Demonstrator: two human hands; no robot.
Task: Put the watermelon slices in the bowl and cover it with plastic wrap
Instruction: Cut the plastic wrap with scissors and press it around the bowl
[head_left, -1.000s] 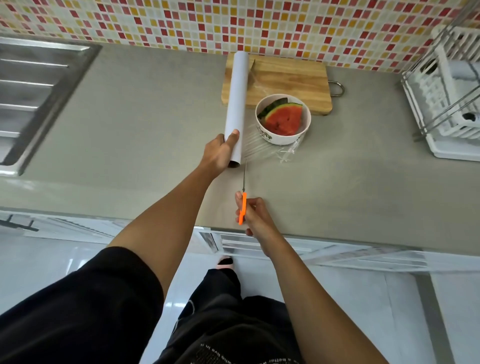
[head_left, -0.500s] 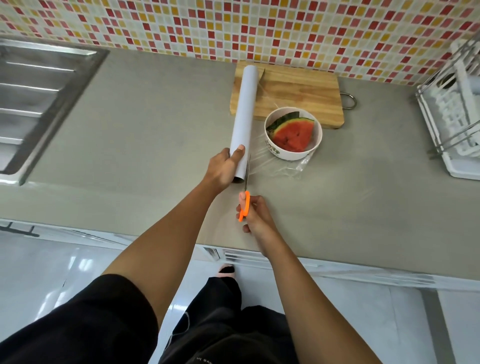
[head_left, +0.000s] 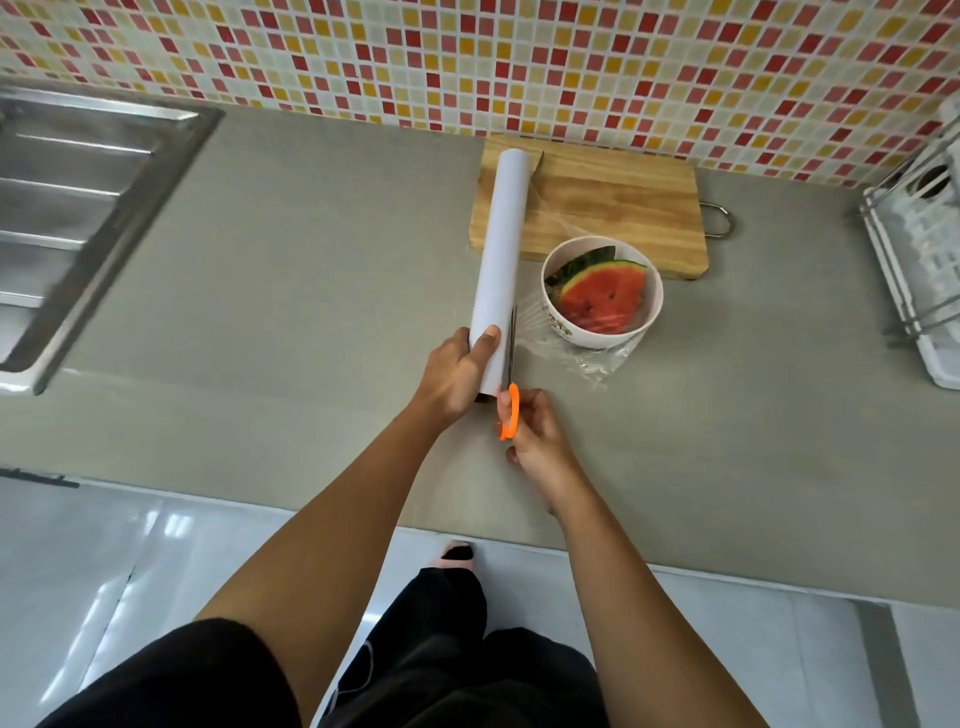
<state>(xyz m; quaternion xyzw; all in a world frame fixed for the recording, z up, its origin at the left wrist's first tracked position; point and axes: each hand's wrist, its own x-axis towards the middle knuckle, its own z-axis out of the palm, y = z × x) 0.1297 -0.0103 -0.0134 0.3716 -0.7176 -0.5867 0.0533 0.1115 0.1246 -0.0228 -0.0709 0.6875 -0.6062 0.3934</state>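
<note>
The left hand (head_left: 457, 376) is closed around the near end of a white roll of plastic wrap (head_left: 498, 265), thumb laid along the top of the tube and fingers curled under its left side. The roll lies lengthwise away from the person, its far end resting over the left edge of a wooden cutting board (head_left: 597, 208). The right hand (head_left: 535, 434) grips the orange handles of a pair of scissors (head_left: 510, 384), fingers folded through the loops. The thin dark blades point away from the person and run just beside the right side of the roll; whether they are parted cannot be told.

From the roll a clear sheet of film (head_left: 587, 358) stretches rightward to a white bowl (head_left: 597, 338), bunching loosely on the grey table (head_left: 311, 312) in front of it. The bowl stands on the table, touching the board's near edge, and holds the watermelon slices (head_left: 605, 296), red flesh up, green rind toward the back.

A steel sink drainer (head_left: 78, 208) lies far left, a white dish rack (head_left: 919, 260) far right.
</note>
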